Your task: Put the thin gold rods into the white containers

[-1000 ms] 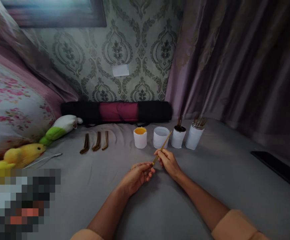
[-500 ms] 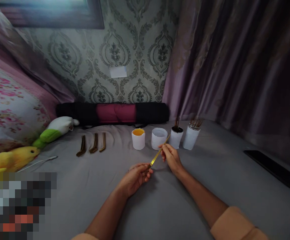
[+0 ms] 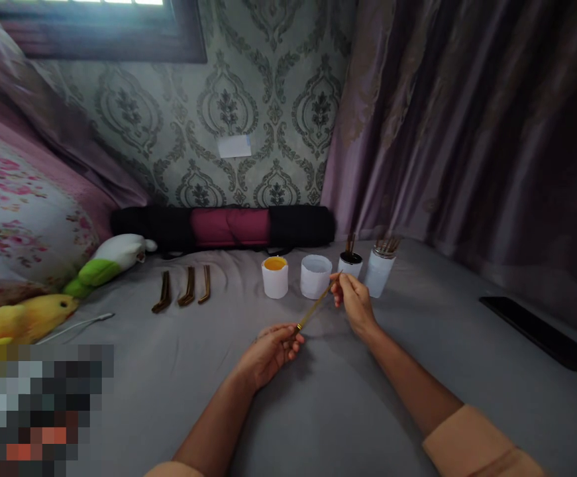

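A thin golden stick [image 3: 314, 309] slants across the grey bedsheet [image 3: 318, 411]. My left hand [image 3: 268, 351] pinches its lower end. My right hand [image 3: 352, 301] pinches its upper end, close in front of a row of white cups. In that row stand a cup of yellow paint [image 3: 275, 276], a plain white cup [image 3: 315, 275], a cup of dark liquid with a brush in it [image 3: 350, 263] and a cup holding several sticks [image 3: 381, 268].
Three bent brown-gold sticks [image 3: 185, 288] lie to the left of the cups. A black and maroon roll [image 3: 223, 227] lies against the wall. Plush toys [image 3: 44, 305] and a floral pillow sit at left, a dark flat object [image 3: 541, 324] at right, curtains behind.
My right hand has slid up along the stick, away from the left hand and toward the cups. The left hand has stayed on the lower end.
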`<state>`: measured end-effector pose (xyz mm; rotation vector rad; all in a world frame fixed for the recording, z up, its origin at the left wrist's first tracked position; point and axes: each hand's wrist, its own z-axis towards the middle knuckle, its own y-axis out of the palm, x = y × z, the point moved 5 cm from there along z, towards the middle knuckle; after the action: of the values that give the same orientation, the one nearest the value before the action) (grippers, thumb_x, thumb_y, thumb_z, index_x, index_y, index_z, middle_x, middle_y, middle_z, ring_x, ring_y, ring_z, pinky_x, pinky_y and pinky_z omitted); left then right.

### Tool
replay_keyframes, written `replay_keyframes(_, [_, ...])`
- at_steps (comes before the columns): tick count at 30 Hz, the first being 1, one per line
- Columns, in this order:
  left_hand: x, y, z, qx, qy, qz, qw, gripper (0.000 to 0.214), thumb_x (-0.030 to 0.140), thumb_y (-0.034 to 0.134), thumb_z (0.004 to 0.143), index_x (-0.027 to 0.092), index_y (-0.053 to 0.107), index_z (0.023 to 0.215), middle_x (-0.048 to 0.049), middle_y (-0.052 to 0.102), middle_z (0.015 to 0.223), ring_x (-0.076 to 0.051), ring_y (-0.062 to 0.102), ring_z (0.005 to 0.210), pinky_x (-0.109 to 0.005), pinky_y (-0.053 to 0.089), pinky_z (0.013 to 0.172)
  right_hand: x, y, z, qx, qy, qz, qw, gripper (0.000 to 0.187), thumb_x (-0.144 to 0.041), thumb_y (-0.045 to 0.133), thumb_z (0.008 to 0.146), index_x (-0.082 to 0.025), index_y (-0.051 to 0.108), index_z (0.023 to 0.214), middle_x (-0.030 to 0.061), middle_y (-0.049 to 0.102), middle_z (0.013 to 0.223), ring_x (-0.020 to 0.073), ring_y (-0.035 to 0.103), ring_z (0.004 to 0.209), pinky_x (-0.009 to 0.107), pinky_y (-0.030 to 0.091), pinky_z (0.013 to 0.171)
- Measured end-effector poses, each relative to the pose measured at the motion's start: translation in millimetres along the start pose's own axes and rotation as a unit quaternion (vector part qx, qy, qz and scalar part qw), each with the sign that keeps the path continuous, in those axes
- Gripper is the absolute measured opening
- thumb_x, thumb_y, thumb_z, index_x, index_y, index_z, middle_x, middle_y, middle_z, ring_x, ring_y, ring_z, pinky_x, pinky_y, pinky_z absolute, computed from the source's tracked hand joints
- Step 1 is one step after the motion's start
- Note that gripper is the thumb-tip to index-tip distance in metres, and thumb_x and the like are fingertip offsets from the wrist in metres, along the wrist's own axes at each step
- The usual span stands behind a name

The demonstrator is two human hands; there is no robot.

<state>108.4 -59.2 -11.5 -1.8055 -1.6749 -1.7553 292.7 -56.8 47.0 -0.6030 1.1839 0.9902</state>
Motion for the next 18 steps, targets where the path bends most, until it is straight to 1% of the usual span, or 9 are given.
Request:
replay_keyframes(7, [1,1.4,-1,-0.007,0.001,-0.006,1.000,0.011,0.013,0.054,0.073,0.010,0.052,0.083,-0.0062,0.059,0.068,-0.007,0.052,0.052,-0.017,0.039,0.047,-6,-12,2,0.016,-0.005,-0.020,1.000,0.032,-0.047,0.047,0.075,-0.016,0.056,0.079,-0.0011,0.052,0.060,0.0060,0.043,0.043,0.018,0.034,0.036])
replay_keyframes(13, [2,1.1,-3,0.003,0.000,-0.008,1.000,0.012,0.014,0.055,0.073,0.010,0.052,0.084,-0.0063,0.060,0.069,-0.007,0.052,0.053,-0.017,0.040,0.049,-9,-21,1,0.009,-0.003,-0.039,0.999,0.032,-0.046,0.048,0.074,-0.015,0.057,0.080,0.0011,0.055,0.063,0.0062,0.044,0.044,0.018,0.034,0.036])
replay_keyframes(18, [2,0.3,-3,0.005,0.006,-0.006,1.000,0.011,0.014,0.055,0.074,0.010,0.053,0.083,-0.0067,0.060,0.069,-0.007,0.052,0.053,-0.017,0.041,0.049,-11,-26,0,0.012,0.016,-0.037,0.999,0.031,-0.045,0.052,0.071,-0.014,0.057,0.077,0.0025,0.057,0.065,0.0061,0.044,0.044,0.018,0.033,0.036])
